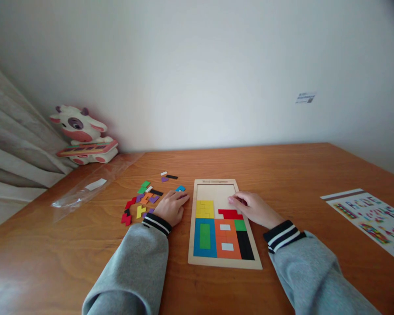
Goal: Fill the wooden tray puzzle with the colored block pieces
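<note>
The puzzle board lies flat on the table, between the hands. Coloured pieces fill its lower section; red pieces sit at the right side of the next row. The right hand reaches over the right rim, fingertips beside the red pieces (whether they grip anything cannot be determined). The left hand is relaxed, palm down, near a blue piece.

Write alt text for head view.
A person's right hand extends over a partly filled wooden puzzle board on a table; the left hand is between the board and loose colored pieces. A toy cow sits left, a printed sheet right.
</note>
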### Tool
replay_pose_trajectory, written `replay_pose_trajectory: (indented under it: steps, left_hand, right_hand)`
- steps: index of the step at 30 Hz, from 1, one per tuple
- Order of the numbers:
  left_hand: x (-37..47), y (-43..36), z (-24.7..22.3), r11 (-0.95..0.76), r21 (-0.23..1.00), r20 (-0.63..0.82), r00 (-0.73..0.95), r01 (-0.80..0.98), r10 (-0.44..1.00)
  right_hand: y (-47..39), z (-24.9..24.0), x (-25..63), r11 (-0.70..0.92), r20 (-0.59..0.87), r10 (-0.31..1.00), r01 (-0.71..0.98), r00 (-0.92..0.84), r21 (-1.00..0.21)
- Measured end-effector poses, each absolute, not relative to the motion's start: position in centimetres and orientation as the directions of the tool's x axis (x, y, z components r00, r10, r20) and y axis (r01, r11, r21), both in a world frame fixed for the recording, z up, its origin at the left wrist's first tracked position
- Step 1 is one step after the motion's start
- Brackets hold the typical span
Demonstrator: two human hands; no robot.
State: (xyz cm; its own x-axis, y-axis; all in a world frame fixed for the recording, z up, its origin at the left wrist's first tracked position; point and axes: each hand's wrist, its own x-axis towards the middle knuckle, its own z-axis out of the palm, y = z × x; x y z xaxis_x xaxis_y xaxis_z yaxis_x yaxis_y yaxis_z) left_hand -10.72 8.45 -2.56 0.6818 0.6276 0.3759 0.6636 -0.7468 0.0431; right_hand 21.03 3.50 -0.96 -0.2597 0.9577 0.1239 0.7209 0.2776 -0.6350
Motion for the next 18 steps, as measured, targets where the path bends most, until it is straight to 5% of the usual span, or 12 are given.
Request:
replay_pose_trajectory:
  steps: [18]
  left_hand:
    - [-11.0, 9.6, -3.4, -0.803, 0.048, 0.539, 0.661, 0.594, 0.521]
  right_hand:
    - [3.4, -0.8, 21.0, 0.262, 0.113, 0.962, 0.725, -0.249, -0.637]
